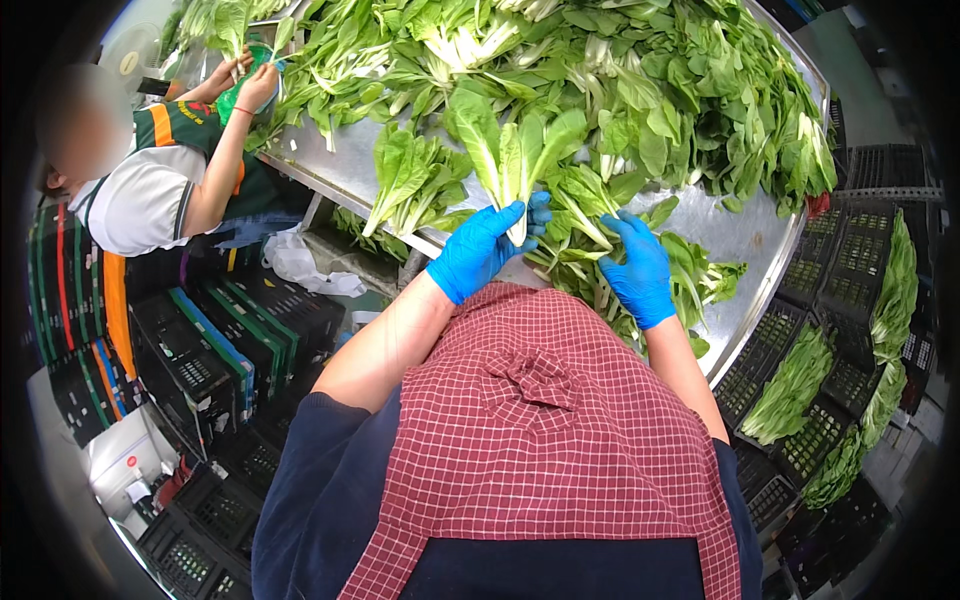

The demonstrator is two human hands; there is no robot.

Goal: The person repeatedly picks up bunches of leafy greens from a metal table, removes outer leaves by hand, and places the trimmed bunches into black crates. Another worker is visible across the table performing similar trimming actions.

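Note:
My left hand (pixel 491 244), in a blue glove, grips a small bunch of leafy greens (pixel 511 161) by its pale stem ends, leaves pointing away from me. In a matching glove, my right hand (pixel 637 266) is at the stems of other leafy greens (pixel 585 206) lying just right of that bunch. Its thumb and fingers are apart; whether it grasps a stem I cannot tell. Left of my hands, a separate pile of greens (pixel 416 180) rests on the metal table (pixel 341 161). More loose greens (pixel 686 274) lie beside and partly beneath my right hand.
A large heap of greens (pixel 660 90) covers the table's far side. At left, a co-worker (pixel 161 180) handles greens over a green container. Stacked black crates (pixel 217 345) stand on the left; crates (pixel 817 382) holding greens stand at right, past the table's raised edge (pixel 776 289).

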